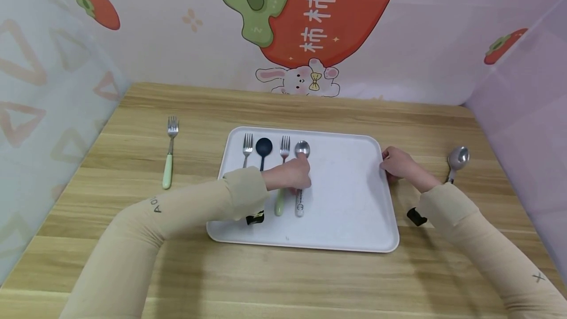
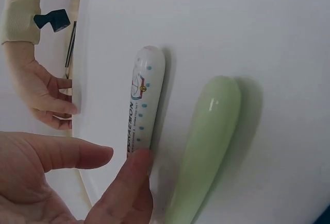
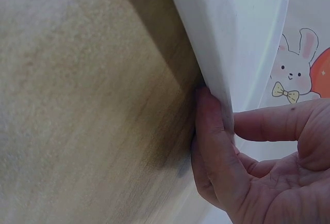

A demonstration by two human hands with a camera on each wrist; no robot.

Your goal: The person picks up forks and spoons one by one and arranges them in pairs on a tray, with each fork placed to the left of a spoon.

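Observation:
A white tray lies on the wooden table. On its left half several utensils stand in a row: a fork, a dark round-headed spoon, a green-handled fork and a metal spoon with a white printed handle. My left hand is over that metal spoon. In the left wrist view its fingertips touch the white handle, while the thumb stays apart from it. At the tray's right rim my right hand pinches the edge between thumb and fingers, which the right wrist view shows closely.
Left of the tray, another green-handled fork lies on the table. To the right is a metal spoon, its handle partly hidden by the right arm. A printed wall rises behind the table's far edge.

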